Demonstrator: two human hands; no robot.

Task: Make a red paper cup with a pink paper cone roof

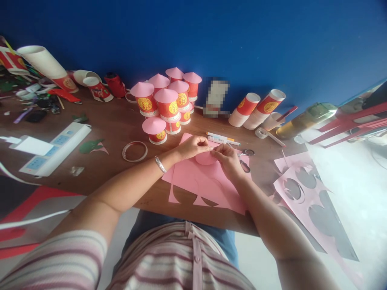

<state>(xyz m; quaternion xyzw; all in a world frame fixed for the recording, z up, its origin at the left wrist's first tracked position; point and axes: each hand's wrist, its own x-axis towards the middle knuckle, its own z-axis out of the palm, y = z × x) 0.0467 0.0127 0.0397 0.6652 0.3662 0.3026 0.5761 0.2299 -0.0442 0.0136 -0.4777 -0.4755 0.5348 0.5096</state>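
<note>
A round piece of pink paper (206,158) is pinched at its far edge between my two hands. My left hand (192,147), with a silver bracelet on the wrist, grips it from the left, fingertips closed. My right hand (226,158) pinches the same edge from the right, close to the left fingertips. Under both hands lie pink paper sheets (208,189) with round pieces cut from the near edge. Black-handled scissors (245,166) rest by my right hand, partly hidden. Markers (222,140) lie just beyond the fingers.
Several red paper cups with pink cone tops (166,102) stand stacked toward the blue wall. A tape roll (134,151) and a power strip (62,145) lie left. Stacked cups (266,108) lean back right; cut pink scraps (302,189) hang over the right edge.
</note>
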